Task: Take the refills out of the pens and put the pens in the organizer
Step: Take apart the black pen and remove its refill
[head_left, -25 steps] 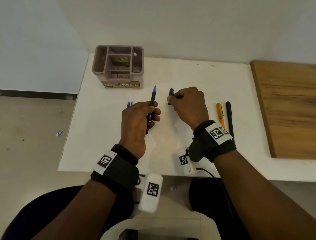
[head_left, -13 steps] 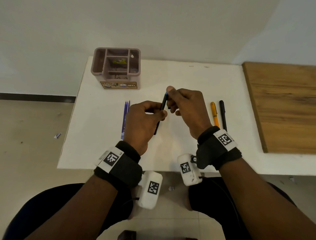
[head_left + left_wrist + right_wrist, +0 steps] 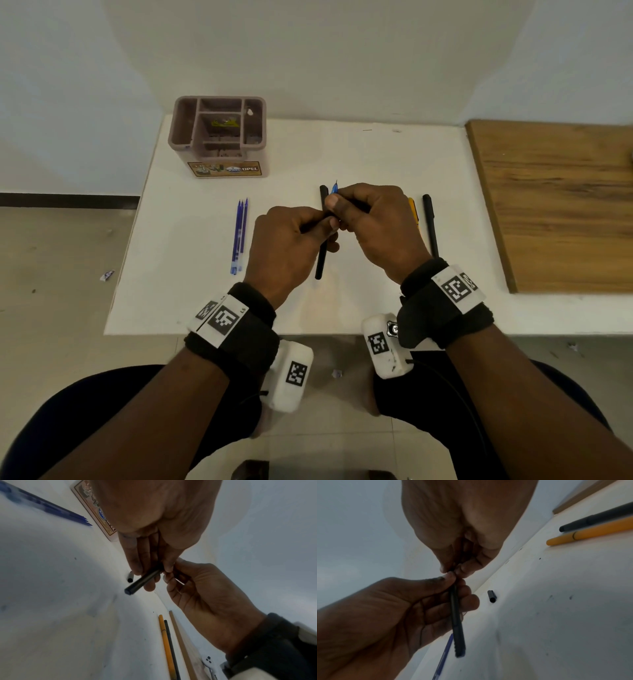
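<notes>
The white table (image 3: 342, 154) carries the work. The organizer (image 3: 219, 137) stands at its far left corner, no pen visible in it. Three blue refills (image 3: 239, 236) lie loose together left of the hands. An orange pen (image 3: 413, 210) and a black pen (image 3: 430, 226) lie side by side to the right, apparently not yet handled.

Step in hand, by judgement: extracting the refill from the black pen barrel (image 3: 321, 255). The left hand (image 3: 291, 250) is curled round the barrel, thumb pressed on it. The right hand (image 3: 376, 226) pinches the blue writing tip (image 3: 334, 189) at the barrel's far end.

The next move calls for a straight pull along the barrel's axis, left grip firm, so the thin refill does not bend.

The head view alone shows the organizer's compartments and the blue tip. The wrist views alone show a loose black cap (image 3: 491, 596) lying on the table beyond the hands, and the right wrist view shows the left hand's fingers (image 3: 467, 601) wrapped under the barrel.
</notes>
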